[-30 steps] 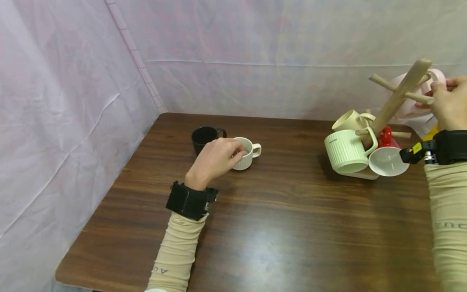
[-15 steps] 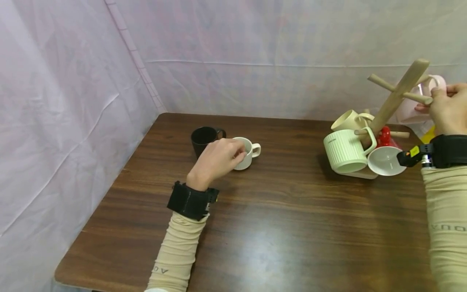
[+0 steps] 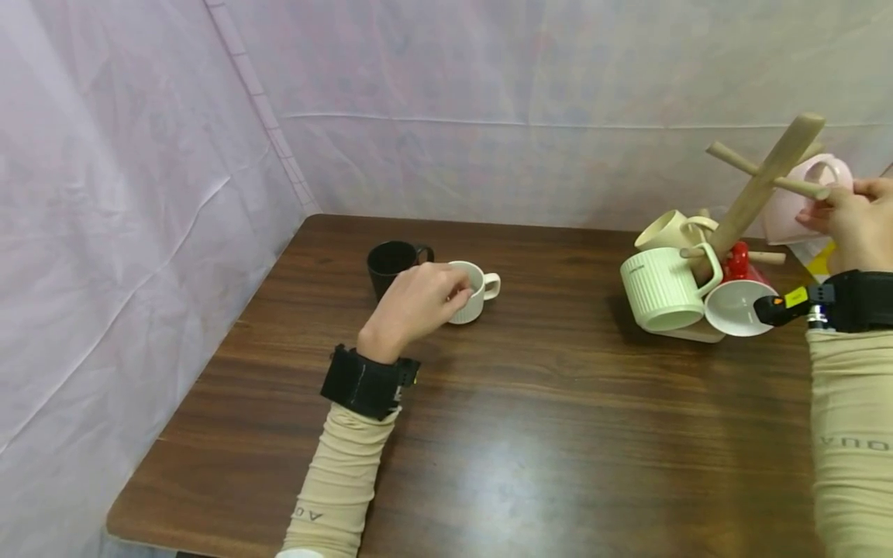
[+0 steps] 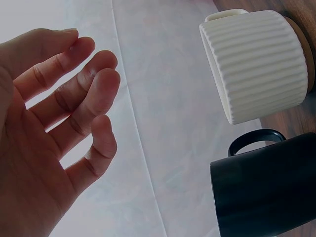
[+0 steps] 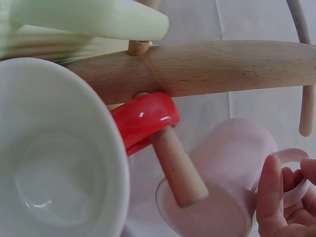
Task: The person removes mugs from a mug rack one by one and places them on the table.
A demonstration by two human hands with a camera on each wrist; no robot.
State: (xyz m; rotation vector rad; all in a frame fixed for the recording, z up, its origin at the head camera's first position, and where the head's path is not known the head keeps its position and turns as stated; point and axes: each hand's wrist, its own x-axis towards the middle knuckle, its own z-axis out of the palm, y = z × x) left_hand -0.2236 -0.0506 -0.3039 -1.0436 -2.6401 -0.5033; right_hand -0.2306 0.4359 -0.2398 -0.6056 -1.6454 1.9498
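At the right, my right hand [image 3: 861, 225] holds a pink mug [image 3: 784, 209] by its handle, behind the wooden mug tree [image 3: 760, 182]. The right wrist view shows the fingers [image 5: 270, 190] at the handle of the tilted pink mug [image 5: 237, 148]; the visible part of the handle is apart from the pegs. My left hand [image 3: 412, 306] hovers over the table by a black mug [image 3: 387, 262] and a white ribbed cup [image 3: 470, 302], partly hiding both. Its fingers are loosely bent and hold nothing, apart from the white cup [image 4: 256, 64] in the left wrist view.
On the tree's lower pegs hang a light green ribbed mug [image 3: 663, 288], a cream mug [image 3: 666, 231] and a red mug with white inside [image 3: 738, 306]. Something yellow [image 3: 823, 260] lies behind the right wrist. White cloth [image 3: 488, 170] walls the brown table [image 3: 523, 434].
My right hand has moved down a little with the pink mug, its handle now lower beside the upper pegs. My left hand and the other mugs stay where they were.
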